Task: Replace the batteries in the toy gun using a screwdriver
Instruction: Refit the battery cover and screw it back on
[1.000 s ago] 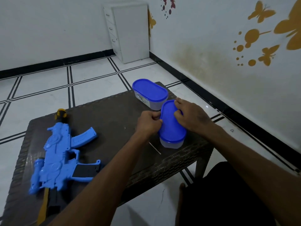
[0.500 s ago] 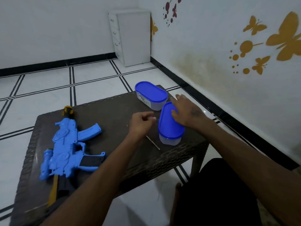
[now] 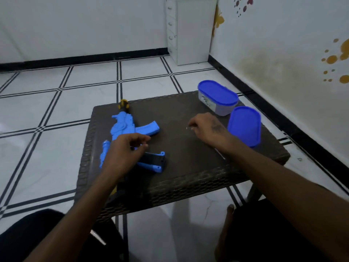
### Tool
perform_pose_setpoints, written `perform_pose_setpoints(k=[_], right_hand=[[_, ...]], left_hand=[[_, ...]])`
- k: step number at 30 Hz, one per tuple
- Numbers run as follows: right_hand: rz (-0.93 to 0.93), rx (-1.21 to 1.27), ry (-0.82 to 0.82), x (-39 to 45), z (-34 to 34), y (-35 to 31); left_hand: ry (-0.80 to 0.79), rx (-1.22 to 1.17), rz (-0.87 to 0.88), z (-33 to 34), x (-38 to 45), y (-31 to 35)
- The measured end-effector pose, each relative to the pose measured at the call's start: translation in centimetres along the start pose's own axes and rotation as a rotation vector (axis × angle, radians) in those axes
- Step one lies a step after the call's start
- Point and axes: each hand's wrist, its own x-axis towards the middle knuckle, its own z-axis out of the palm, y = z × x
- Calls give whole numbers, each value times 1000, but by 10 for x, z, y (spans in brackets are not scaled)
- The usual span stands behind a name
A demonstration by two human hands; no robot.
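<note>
Both hands have left the nearer blue-lidded container since the earlier frames. The left hand (image 3: pixel 124 152) has swung across to the toy gun, and the right hand (image 3: pixel 207 127) has drawn back from the lid to hang over the middle of the tabletop (image 3: pixel 188 167).

Nearest, the left hand hovers over the middle of the blue toy gun (image 3: pixel 122 127), its fingers (image 3: pixel 143 138) loosely curled and slightly apart, thumb and forefinger not closed on anything. Whether they touch the gun cannot be told; the hand covers the gun's body there. The gun lies flat along the left side of the tabletop, its blue magazine and its dark grip with blue trim jutting toward the centre, just right of the left fingers. Its near end is hidden under the left forearm, where only a dark and yellow part shows at the tabletop's front edge. The yellow and black muzzle tip (image 3: pixel 123 105) points to the far edge.

The right hand's fingers are bent downward and a little apart, holding nothing that can be made out. A tiny pale speck lies on the tabletop just off their tips. A thin pale rod (image 3: pixel 220 154), too slim to identify, lies beside the right wrist.

Right of that hand stands the nearer container (image 3: pixel 244 125), lid on. Behind it, close by, lies the second container (image 3: pixel 217 98), also lidded. Beyond, a white drawer unit (image 3: pixel 190 31) stands in the room's corner.
</note>
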Motion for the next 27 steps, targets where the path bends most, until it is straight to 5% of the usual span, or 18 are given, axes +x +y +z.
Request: perform_pose_setpoints(k=[5,12,27], right_hand=[[107,15,-21,22,21,-9],[217,13,14,37,31,-13],[108,74,-142,50,29,-13]], left_hand=[[-16,307,81,-26,-14,-29],[-69,444,115,-25,-14,-43],[-37,488,172,-4,-8,-32]])
